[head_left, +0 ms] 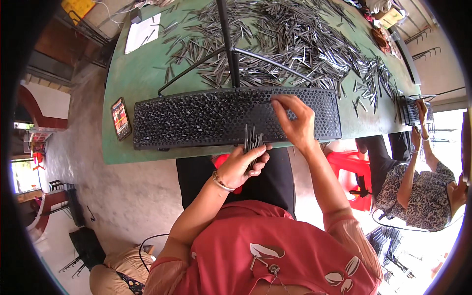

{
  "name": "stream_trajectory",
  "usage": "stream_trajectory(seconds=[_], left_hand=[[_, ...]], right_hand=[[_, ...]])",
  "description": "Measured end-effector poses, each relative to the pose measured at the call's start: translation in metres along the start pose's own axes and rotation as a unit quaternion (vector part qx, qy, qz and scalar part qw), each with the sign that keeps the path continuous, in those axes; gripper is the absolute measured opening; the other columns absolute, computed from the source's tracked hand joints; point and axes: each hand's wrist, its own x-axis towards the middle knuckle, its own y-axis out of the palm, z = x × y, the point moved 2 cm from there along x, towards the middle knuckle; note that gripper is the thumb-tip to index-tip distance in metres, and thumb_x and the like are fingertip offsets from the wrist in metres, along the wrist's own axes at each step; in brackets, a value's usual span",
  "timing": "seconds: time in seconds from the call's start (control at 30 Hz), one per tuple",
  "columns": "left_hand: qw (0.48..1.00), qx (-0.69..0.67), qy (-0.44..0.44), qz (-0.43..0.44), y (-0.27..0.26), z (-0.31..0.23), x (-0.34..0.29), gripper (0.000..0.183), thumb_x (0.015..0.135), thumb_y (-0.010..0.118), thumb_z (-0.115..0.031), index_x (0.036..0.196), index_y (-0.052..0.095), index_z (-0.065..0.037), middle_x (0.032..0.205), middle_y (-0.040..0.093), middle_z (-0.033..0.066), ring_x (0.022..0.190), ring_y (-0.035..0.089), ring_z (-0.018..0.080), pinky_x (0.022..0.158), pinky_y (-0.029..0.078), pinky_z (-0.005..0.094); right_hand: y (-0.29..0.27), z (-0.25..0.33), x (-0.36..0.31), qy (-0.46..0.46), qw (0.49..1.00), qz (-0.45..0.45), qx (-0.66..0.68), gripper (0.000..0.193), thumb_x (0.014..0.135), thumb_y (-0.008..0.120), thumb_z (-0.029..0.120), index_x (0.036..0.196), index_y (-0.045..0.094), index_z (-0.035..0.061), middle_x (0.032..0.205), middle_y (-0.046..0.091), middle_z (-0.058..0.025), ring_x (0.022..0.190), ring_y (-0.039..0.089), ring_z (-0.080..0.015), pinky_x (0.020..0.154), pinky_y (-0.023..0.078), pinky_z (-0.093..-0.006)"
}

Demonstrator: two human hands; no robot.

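Observation:
A long black perforated rack (322, 123) lies across the near edge of the green table in front of me. Thin dark strips stand packed in its holes over the left and middle, while the right end shows bare holes. My left hand (246, 164), palm up just below the rack's front edge, is closed around a bundle of thin dark metal strips (252, 140). Over the right-hand part of the rack, my right hand (299, 120) pinches thumb and forefinger together; whatever lies between the fingertips is too small and dark to make out.
Many loose strips (295, 39) are heaped across the green table (142, 73) behind the rack. A black metal stand (231, 49) rises from the rack. A phone (121, 119) lies left; white paper (142, 34) lies far left. Another person (418, 191) works at the right beside a red stool (351, 169).

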Motion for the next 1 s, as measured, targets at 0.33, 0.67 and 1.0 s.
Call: stream_trajectory(seconds=[0.33, 0.67, 1.0], left_hand=[[0.994, 0.081, 0.012, -0.075, -0.01, 0.014, 0.003, 0.026, 0.093, 0.056, -0.029, 0.106, 0.057, -0.006, 0.079, 0.057, 0.001, 0.062, 0.05, 0.0066, 0.05, 0.041, 0.0206], [0.991, 0.126, 0.034, -0.022, -0.005, 0.01, -0.005, 0.027, 0.096, 0.051, -0.026, 0.118, 0.051, -0.01, 0.077, 0.049, -0.0026, 0.057, 0.038, 0.0029, 0.045, 0.028, 0.016], [0.993, 0.109, 0.044, -0.024, -0.007, 0.012, -0.003, 0.026, 0.096, 0.051, -0.025, 0.116, 0.052, -0.01, 0.076, 0.049, -0.0018, 0.055, 0.038, 0.003, 0.043, 0.028, 0.0163]], right_hand=[[0.013, -0.023, 0.025, 0.004, 0.994, 0.104, -0.033, 0.014, 0.082, 0.064, 0.007, 0.093, 0.065, -0.0009, 0.083, 0.064, -0.0105, 0.066, 0.061, -0.0225, 0.062, 0.049, -0.0312], [0.024, -0.008, 0.036, -0.154, 0.95, 0.184, -0.201, 0.012, 0.081, 0.064, 0.012, 0.09, 0.065, 0.0045, 0.084, 0.056, -0.0074, 0.074, 0.059, -0.0255, 0.069, 0.047, -0.0363], [0.024, -0.012, 0.036, -0.163, 0.947, 0.17, -0.217, 0.011, 0.079, 0.065, 0.01, 0.088, 0.066, 0.0032, 0.086, 0.057, -0.0077, 0.072, 0.06, -0.0269, 0.066, 0.05, -0.0365]])
